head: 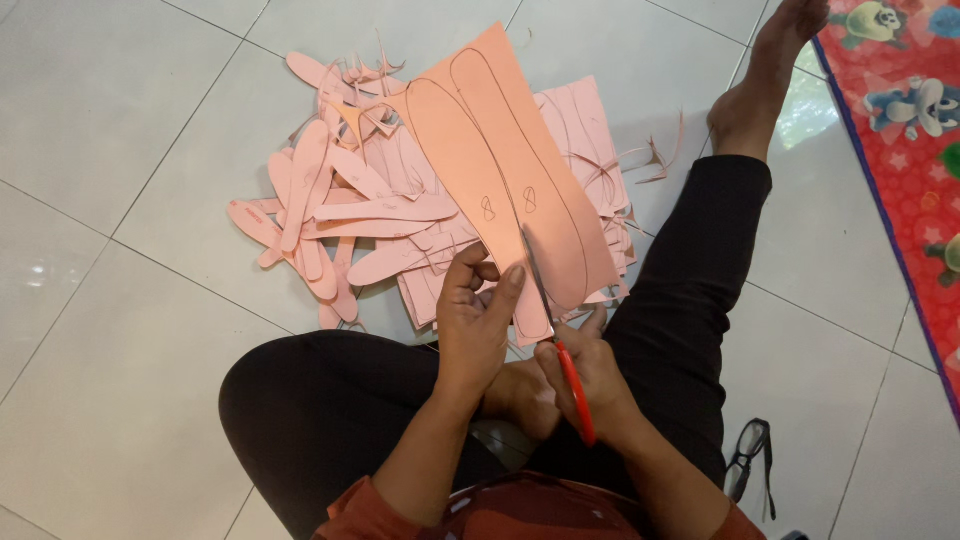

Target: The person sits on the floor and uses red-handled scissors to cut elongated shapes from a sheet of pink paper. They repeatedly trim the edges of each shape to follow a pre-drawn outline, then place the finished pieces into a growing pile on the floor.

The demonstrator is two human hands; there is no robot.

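Note:
My left hand [478, 318] pinches the near edge of a pink sheet [500, 160] with two insole outlines drawn on it, holding it up over the floor. My right hand [590, 375] grips red-handled scissors [562, 345]. Their blades point away from me and sit in the sheet between the two outlines, near its lower edge.
A heap of cut pink insole shapes [320, 215] and offcut strips lies on the white tiled floor [110, 130], with more pink sheets [590, 150] under the held one. My legs in black trousers frame the spot. Black glasses [748, 455] lie at right, a red patterned mat [905, 110] beyond.

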